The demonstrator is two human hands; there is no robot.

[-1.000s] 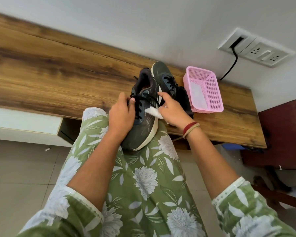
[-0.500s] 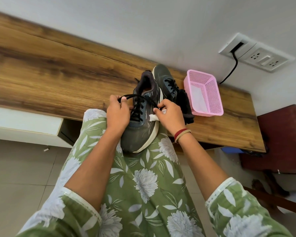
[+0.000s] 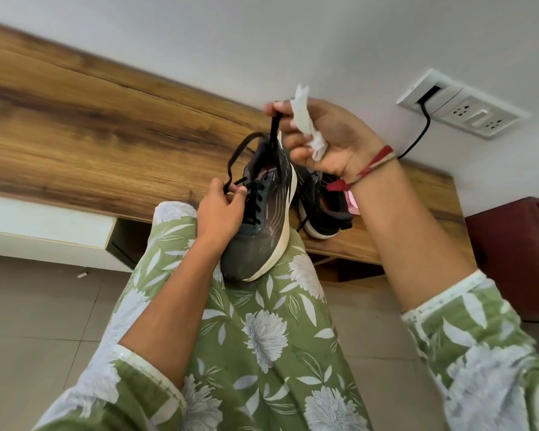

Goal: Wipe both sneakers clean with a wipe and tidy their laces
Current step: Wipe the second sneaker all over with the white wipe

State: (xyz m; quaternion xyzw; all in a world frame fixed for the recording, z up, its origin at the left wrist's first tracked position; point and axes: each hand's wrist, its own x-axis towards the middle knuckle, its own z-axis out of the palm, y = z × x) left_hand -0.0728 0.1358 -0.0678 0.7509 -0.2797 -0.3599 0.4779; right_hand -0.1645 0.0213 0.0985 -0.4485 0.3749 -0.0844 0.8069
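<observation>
- Grey mesh sneaker [image 3: 263, 225] with a white sole rests on the person's knee, on green floral trousers [image 3: 262, 337]. Its toe points to 6 o'clock and its heel lies toward the worktop edge.
- Black lace [image 3: 230, 163] is loose at the top eyelets, with its two ends run apart, one to each hand.
- Left hand [image 3: 220, 209] sits at 9 o'clock of the sneaker, fingers curled. Thumb and fingertips pinch one lace end just beside the tongue, and the lace arcs up from there in a slack curve.
- Right hand [image 3: 330, 135] is held high at 12 to 1 o'clock of the sneaker. Thumb and forefinger pinch the other lace end, and that strand is drawn taut straight up from the collar.
- White wipe [image 3: 305, 121], crumpled, is tucked among the other fingers of the same right hand. One corner sticks up above the hand and a wad hangs below.
- Second sneaker [image 3: 327, 213], dark, lies on the wooden worktop [image 3: 91, 119] at 3 o'clock of the first, just beside it and partly hidden behind the right wrist.
- Red thread band [image 3: 374, 164] circles the right wrist.
- Wall socket [image 3: 462, 104] is at 2 o'clock, with a black cable [image 3: 419, 135] plugged in and hanging down toward the worktop.
- Tiled floor [image 3: 44, 321] lies below.
</observation>
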